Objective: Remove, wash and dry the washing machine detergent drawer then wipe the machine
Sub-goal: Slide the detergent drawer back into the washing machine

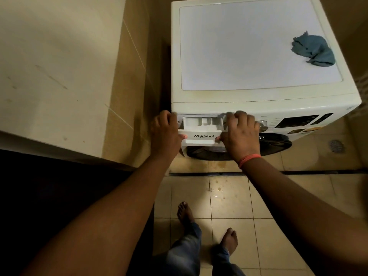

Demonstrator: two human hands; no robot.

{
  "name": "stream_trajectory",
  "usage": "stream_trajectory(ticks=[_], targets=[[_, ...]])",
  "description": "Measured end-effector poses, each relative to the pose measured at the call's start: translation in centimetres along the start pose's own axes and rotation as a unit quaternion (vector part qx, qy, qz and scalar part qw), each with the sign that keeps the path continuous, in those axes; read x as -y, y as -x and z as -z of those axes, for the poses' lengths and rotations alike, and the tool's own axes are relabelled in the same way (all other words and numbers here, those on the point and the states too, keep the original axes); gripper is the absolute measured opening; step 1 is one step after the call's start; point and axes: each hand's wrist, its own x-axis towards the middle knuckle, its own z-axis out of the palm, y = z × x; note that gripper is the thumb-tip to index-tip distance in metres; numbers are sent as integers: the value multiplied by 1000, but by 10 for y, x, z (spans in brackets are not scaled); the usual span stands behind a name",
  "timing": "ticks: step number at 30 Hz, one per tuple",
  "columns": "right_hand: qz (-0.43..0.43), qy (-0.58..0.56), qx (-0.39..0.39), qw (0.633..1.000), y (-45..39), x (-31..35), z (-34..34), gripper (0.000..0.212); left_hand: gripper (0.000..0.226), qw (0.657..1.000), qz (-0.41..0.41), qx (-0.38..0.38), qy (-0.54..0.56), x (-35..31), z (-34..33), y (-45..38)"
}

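A white front-loading washing machine (258, 100) stands ahead of me. Its detergent drawer (201, 128) at the top left of the front sticks partly out, its compartments showing behind the Whirlpool-branded face. My left hand (164, 134) grips the drawer's left end, thumb under the front panel. My right hand (240, 134) grips the right end, fingers curled over the top edge and thumb at the panel. A crumpled blue cloth (312, 49) lies on the machine's top at the right.
A beige tiled wall and ledge (59, 76) stand close on the left of the machine. The tiled floor has wet spots (218, 190) below the door. A floor drain (336, 146) sits at the right. My bare feet (207, 226) stand on the tiles.
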Motion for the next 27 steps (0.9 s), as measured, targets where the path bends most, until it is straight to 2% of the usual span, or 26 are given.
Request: stream_trajectory(ticks=[4, 17, 20, 22, 23, 24, 25, 26, 27], targets=[[28, 35, -6, 999, -27, -3, 3, 86, 89, 1000, -3, 5, -30, 1, 0, -28], [10, 67, 31, 997, -70, -9, 5, 101, 95, 999, 39, 5, -2, 5, 2, -65], [7, 44, 15, 999, -66, -8, 6, 94, 92, 997, 69, 4, 43, 0, -1, -55], [-15, -10, -14, 1000, -51, -1, 6, 76, 87, 978, 138, -6, 155, -7, -4, -45], [-39, -66, -36, 996, -40, 6, 6, 62, 80, 949, 194, -14, 247, -12, -4, -40], [-85, -153, -54, 983, -29, 16, 6, 47, 69, 897, 267, -26, 350, -16, -4, -36], [-158, -266, -52, 950, -20, 27, 4, 36, 52, 819, 349, -38, 454, -22, -3, -32], [-259, -390, -30, 883, -14, 38, 1, 31, 36, 723, 428, -36, 540, -27, -2, -29], [-367, -510, 7, 778, -12, 47, -2, 33, 30, 626, 487, -15, 610, -33, -2, -25]])
